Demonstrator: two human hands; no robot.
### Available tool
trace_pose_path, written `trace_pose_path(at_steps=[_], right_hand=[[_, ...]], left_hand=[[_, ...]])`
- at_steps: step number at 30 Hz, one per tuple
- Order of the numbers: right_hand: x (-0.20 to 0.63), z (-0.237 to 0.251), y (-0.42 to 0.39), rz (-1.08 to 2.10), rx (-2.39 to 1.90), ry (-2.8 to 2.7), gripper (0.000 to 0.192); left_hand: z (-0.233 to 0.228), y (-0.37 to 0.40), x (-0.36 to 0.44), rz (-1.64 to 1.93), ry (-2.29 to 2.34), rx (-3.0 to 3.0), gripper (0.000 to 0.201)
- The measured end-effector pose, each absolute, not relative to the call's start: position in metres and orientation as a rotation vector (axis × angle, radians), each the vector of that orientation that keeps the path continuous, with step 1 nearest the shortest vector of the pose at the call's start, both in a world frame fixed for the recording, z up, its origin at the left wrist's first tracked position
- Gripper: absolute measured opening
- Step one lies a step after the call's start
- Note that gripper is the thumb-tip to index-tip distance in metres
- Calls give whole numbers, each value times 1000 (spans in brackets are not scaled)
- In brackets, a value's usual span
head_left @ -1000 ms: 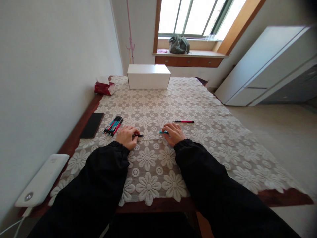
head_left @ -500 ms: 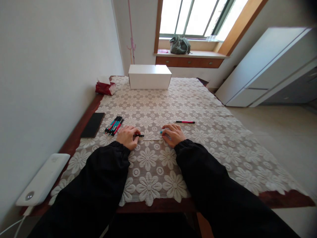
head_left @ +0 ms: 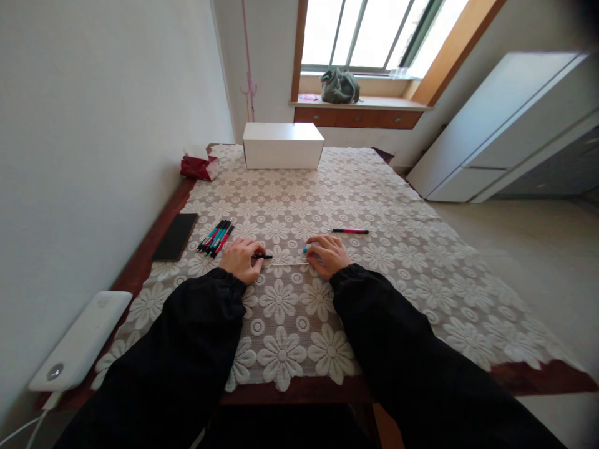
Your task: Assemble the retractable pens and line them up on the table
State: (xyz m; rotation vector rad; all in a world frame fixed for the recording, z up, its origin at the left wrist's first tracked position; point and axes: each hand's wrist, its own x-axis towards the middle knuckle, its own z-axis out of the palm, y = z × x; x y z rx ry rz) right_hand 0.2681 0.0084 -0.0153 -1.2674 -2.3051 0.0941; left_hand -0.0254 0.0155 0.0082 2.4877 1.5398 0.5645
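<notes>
Both my hands rest on the lace tablecloth near the table's middle. My left hand pinches a short black pen part that pokes out to the right. My right hand covers a blue pen part, only its left tip showing. A thin white refill lies on the cloth between the hands, its right end at my right fingers. A bundle of several black, blue and red pens lies just left of my left hand. One red pen lies beyond my right hand.
A black phone lies at the table's left edge. A white device with a cable sits at the near left corner. A white box and a red tissue pack stand at the far end. White cabinets stand to the right.
My right hand has slid a little over the blue pen part, hiding more of it. The left hand and the other pens have stayed put.
</notes>
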Motion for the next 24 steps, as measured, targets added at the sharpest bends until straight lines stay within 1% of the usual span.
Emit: trace_pose_path(at_steps=[4,8,11,15,24], right_hand=[[269,-15,10,81,-1281,-2255,9],[272,-15,12,60,-1350,-2164,7],[272,-16,13,54,-1379,-2133,13],[271,-15,12,34,-1355,-2134,20],[269,-12,10,43,-1302,-2149,16]], left_hand=[[8,16,-25,569,1544,2477,13],[10,16,-23,661,1541,2394,16],[14,17,-23,765,1546,2342,13],[20,17,-25,837,1557,2355,16],[20,13,-26,871,1456,2436,13]])
